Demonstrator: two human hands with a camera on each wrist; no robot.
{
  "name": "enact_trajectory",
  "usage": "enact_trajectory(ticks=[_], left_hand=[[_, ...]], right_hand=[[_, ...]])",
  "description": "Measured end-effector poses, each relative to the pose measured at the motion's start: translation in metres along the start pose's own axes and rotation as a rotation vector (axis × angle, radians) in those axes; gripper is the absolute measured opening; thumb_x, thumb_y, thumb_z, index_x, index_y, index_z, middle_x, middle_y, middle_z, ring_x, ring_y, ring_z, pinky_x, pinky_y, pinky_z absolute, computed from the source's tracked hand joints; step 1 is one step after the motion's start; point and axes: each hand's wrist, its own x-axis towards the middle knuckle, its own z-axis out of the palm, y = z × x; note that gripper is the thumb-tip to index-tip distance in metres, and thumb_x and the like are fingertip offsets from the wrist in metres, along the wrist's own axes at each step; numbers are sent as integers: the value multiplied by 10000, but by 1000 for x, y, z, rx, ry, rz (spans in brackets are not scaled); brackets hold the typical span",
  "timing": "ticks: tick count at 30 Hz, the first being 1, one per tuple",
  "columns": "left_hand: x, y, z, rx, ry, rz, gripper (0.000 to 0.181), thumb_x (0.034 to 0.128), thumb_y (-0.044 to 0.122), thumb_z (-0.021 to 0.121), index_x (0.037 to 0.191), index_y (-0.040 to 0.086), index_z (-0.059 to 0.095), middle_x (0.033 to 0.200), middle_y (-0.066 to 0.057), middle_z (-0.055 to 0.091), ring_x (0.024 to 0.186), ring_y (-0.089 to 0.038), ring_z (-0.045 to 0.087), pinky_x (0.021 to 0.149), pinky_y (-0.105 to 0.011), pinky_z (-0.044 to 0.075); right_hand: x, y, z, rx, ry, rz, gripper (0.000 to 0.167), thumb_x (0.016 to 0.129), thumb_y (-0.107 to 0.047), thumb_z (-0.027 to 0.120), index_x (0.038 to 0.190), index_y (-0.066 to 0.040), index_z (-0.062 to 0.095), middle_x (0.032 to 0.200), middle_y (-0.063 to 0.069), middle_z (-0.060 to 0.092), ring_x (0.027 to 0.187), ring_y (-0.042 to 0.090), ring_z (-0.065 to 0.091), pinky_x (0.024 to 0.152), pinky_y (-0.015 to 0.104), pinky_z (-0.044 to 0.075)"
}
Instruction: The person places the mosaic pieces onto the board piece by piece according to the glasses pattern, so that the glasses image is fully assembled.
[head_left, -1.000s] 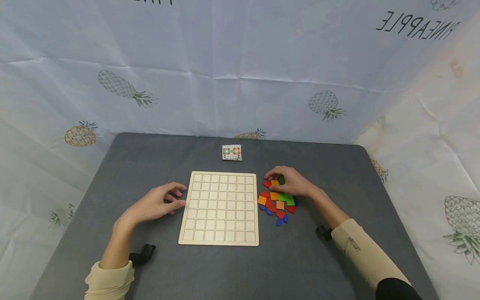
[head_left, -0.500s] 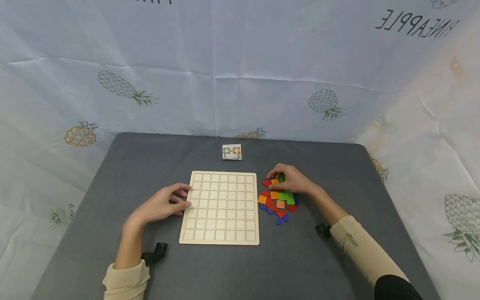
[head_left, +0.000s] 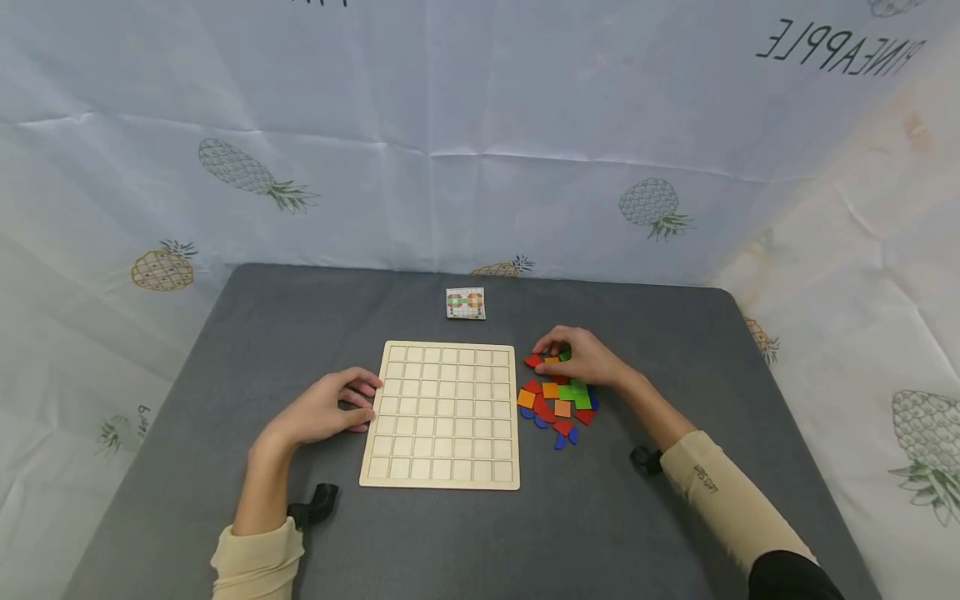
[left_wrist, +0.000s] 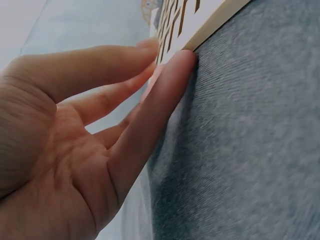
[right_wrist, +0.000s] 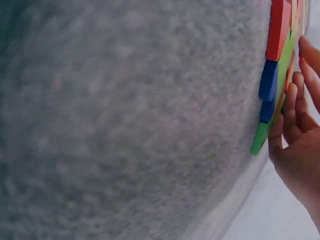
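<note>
A pale wooden board with a square grid lies on the table. My left hand touches its left edge with relaxed fingers; in the left wrist view one fingertip meets the board's side. To the board's right lies a pile of flat coloured tiles, with red, orange, green and blue ones. Over its far end, my right hand pinches a red tile between thumb and fingers. That hand partly covers an orange tile and a green tile. In the right wrist view the fingertips are partly hidden.
A small printed card with a coloured pattern on a grid lies beyond the board. The grey table ends at a white pineapple-print cloth hanging behind it. Other tiles, such as an orange one, lie nearer to me.
My left hand has moved right and come to the board's left edge. My right hand has shifted slightly away from me; the red tile at its fingertips has moved a little the same way.
</note>
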Motion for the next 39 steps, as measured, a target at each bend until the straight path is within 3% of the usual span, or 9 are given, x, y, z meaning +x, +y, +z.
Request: enact_trajectory(ticks=[7, 18, 31, 39], left_hand=[[0, 2, 5, 18, 15, 7, 416, 968, -47, 731, 1356, -86, 589, 1206, -235, 583, 1000, -246, 626, 747, -329, 682], [1, 2, 8, 6, 34, -16, 384, 971, -52, 726, 1330, -62, 592, 1175, -212, 560, 996, -253, 600, 744, -335, 677], [0, 1, 8, -7, 42, -41, 389, 974, -53, 723, 1337, -68, 585, 1161, -210, 551, 1000, -259, 583, 750, -332, 675], [1, 1, 8, -24, 36, -39, 392, 981, -60, 710, 1350, -74, 579, 1164, -212, 540, 1002, -264, 572, 752, -340, 677]], right_hand=[[3, -14, 2, 61, -5, -32, 280, 944, -212, 869, 1201, -134, 793, 1084, 27, 787, 926, 106, 689, 830, 272, 596], [15, -28, 9, 109, -86, -49, 242, 979, -199, 832, 1211, -148, 787, 1019, -5, 782, 861, 98, 697, 768, 246, 597], [30, -31, 11, 148, -215, -63, 254, 995, -171, 807, 1235, -95, 780, 1045, 63, 770, 864, 126, 707, 811, 255, 603], [35, -35, 7, 171, -264, -53, 207, 1041, -118, 718, 1230, -100, 800, 993, 111, 763, 678, 110, 583, 655, 253, 491]])
